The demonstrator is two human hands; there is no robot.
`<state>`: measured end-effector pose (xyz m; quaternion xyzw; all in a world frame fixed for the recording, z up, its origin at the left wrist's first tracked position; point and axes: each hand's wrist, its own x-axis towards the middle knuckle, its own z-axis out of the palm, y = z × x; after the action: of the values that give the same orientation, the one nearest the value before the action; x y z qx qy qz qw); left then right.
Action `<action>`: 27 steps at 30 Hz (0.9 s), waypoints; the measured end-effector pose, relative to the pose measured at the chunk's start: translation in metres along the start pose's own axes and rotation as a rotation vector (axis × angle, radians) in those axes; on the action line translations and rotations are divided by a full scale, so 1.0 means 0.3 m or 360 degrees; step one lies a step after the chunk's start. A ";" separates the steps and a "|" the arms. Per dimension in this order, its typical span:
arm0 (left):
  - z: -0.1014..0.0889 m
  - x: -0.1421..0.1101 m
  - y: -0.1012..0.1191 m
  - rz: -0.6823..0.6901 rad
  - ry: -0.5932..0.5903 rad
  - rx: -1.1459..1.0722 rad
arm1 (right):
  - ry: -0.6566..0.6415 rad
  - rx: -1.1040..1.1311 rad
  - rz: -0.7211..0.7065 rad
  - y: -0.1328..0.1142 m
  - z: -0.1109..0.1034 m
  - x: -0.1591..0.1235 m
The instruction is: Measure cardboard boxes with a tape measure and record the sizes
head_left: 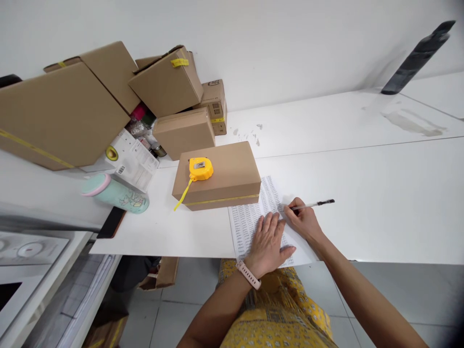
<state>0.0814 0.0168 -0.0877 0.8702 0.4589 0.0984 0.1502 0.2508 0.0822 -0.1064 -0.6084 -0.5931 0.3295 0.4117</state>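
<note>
A sheet of paper (246,227) covered in columns of small writing lies at the front edge of the white table. My left hand (267,245) rests flat on it, fingers stretched out, with a pink band on the wrist. Pinched in my right hand (303,220) is a pen (319,203), its tip hidden by the fingers near the sheet's right side. A closed cardboard box (228,169) covers the sheet's upper left part. On top of that box sits a yellow tape measure (201,168) with a short length of tape out.
More cardboard boxes (184,130) are stacked at the back left by the wall. A mint-green bottle (123,193) stands left, beside a white printed carton (136,159). A dark bottle (413,63) is at the far right. Below left is a white appliance (29,249) with knobs.
</note>
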 end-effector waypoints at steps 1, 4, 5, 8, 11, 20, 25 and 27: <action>-0.001 0.000 0.000 0.0003 0.0002 -0.0004 | 0.0000 0.0004 -0.0001 -0.001 0.000 0.000; -0.001 0.000 -0.001 -0.0002 0.0008 -0.0006 | 0.0006 0.0005 -0.0009 -0.004 0.000 0.001; -0.001 0.000 -0.001 -0.0004 0.0010 -0.0003 | 0.0007 0.0006 -0.0010 -0.005 0.000 0.001; 0.002 0.000 -0.001 -0.0004 0.0014 0.0007 | 0.0033 0.0007 -0.0011 -0.001 -0.002 0.001; 0.003 0.001 -0.001 -0.0004 0.0016 0.0012 | 0.0045 -0.0014 -0.0019 0.004 -0.002 0.003; 0.001 -0.002 0.000 -0.0003 0.0008 0.0025 | 0.0069 -0.0019 0.0009 -0.007 -0.005 0.000; -0.001 -0.001 0.001 -0.0008 0.0003 0.0032 | 0.0072 -0.0036 0.0010 -0.009 -0.006 -0.001; -0.003 -0.001 0.000 -0.0004 -0.0006 0.0040 | 0.0060 -0.0045 -0.0003 -0.006 -0.004 0.001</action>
<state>0.0812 0.0167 -0.0868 0.8715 0.4610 0.0908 0.1404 0.2513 0.0822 -0.1043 -0.6196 -0.5905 0.3091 0.4146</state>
